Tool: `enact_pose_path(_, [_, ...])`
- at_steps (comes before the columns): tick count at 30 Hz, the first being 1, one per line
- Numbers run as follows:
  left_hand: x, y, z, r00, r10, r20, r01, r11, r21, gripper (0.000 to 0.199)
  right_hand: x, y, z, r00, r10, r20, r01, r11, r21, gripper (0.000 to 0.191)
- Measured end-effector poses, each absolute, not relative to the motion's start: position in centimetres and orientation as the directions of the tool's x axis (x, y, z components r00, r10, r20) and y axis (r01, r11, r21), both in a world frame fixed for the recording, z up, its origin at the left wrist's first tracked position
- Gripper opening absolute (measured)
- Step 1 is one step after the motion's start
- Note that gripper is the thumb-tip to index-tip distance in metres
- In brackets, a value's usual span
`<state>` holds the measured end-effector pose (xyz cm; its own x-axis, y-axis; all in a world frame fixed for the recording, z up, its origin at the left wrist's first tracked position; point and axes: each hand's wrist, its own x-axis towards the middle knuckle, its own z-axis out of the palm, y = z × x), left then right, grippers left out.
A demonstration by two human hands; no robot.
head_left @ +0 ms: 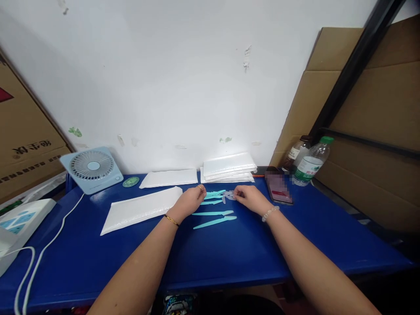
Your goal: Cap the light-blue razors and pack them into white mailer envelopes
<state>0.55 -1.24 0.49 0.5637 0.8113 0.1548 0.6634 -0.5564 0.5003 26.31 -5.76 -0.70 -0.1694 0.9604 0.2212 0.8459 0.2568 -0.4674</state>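
Two turquoise eyebrow razors (213, 222) lie side by side on the blue table, their blade ends to the right. Just beyond them is a small pile of more turquoise razors (215, 193). My left hand (192, 199) is closed at the left end of this pile, its fingers on a razor's handle; the fingertips are partly hidden. Small clear plastic caps (227, 196) lie at the pile's right end. My right hand (251, 197) pinches at one of these caps with thumb and fingers, mostly covering it.
White padded mailers lie left (141, 209), behind (170, 177) and stacked (228, 164) against the wall. A blue fan (93, 168) and green disc (131, 182) stand left, near a white device (28, 223) with cables. A phone (278, 188) and bottles (310, 165) are right.
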Motion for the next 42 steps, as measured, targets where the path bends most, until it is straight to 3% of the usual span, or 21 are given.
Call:
enact_pose_path(5, [0.6, -1.1, 0.5, 0.576, 0.801, 0.165, 0.642, -0.568, 0.515, 0.021, 26.3, -5.7, -0.6, -0.165, 0.941, 0.297, 0.699, 0.324, -0.637, 0.023])
enact_pose_path(14, [0.8, -1.5, 1.0, 0.595, 0.785, 0.171, 0.612, -0.58, 0.537, 0.023, 25.4, -5.8, -0.7, -0.163, 0.954, 0.251, 0.594, 0.298, -0.747, 0.023])
enact_pose_path(20, [1.1, -1.8, 1.1, 0.658, 0.748, 0.083, 0.613, -0.597, 0.518, 0.021, 25.1, -6.0, -0.8, -0.324, 0.942, 0.091, 0.442, 0.236, -0.865, 0.024])
enact_pose_path(23, [1.0, -1.8, 1.1, 0.668, 0.743, 0.044, 0.64, -0.604, 0.475, 0.022, 25.6, -6.0, -0.6, -0.315, 0.945, 0.085, 0.556, 0.257, -0.791, 0.021])
enact_pose_path(28, [0.7, -1.2, 0.5, 0.62, 0.774, 0.128, 0.725, -0.628, 0.282, 0.015, 26.1, -5.6, -0.9, -0.166, 0.954, 0.249, 0.818, 0.275, -0.505, 0.011])
enact_pose_path(37, [1.0, -1.3, 0.5, 0.624, 0.775, 0.094, 0.753, -0.629, 0.194, 0.012, 25.1, -5.5, -1.3, -0.249, 0.941, 0.229, 0.924, 0.302, -0.234, 0.006])
enact_pose_path(40, [1.0, -1.3, 0.6, 0.618, 0.78, 0.097, 0.755, -0.623, 0.206, 0.012, 25.1, -5.6, -1.1, -0.255, 0.934, 0.251, 0.916, 0.317, -0.247, 0.007])
enact_pose_path(42, [0.9, -1.3, 0.6, 0.603, 0.791, 0.106, 0.755, -0.609, 0.243, 0.012, 25.4, -5.7, -1.0, -0.237, 0.934, 0.268, 0.881, 0.323, -0.347, 0.008])
